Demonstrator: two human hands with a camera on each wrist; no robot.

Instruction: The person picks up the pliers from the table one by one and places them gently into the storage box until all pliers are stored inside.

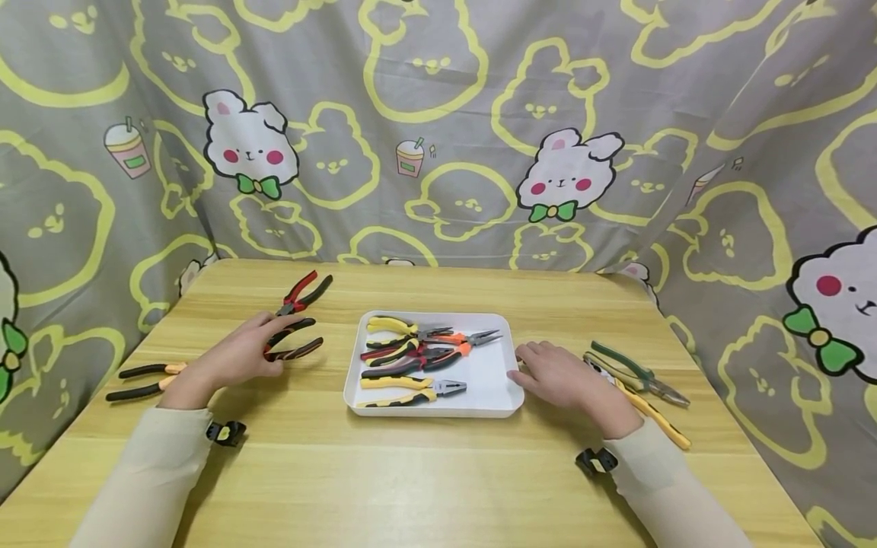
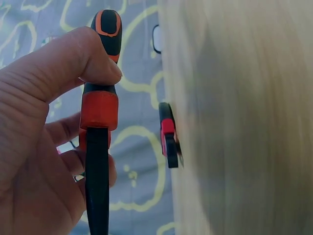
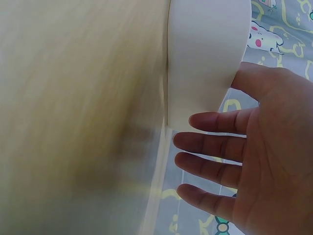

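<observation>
My left hand [image 1: 236, 352] holds a pair of pliers [image 2: 99, 110] with black and orange handles, left of the white tray. In the left wrist view the thumb presses on one handle and fingers lie behind it; the head view shows the handles pointing right, while the hand hides the jaws. My right hand [image 1: 556, 377] is at the tray's right edge. Its thumb touches the rim in the right wrist view, with the other fingers extended and apart. Inside the tray [image 1: 488, 384] lie several pliers, among them yellow-and-black combination pliers [image 1: 400, 382] and orange-and-black long-nose pliers [image 1: 473, 342].
Red-and-black pliers [image 1: 299, 295] lie behind my left hand. Other pliers with black handles [image 1: 140, 388] sit partly behind the left forearm. Right of my right hand are green-handled pliers [image 1: 633, 365] and a yellow-handled tool [image 1: 661, 418]. A patterned curtain [image 1: 438, 198] surrounds the wooden table [image 1: 425, 479].
</observation>
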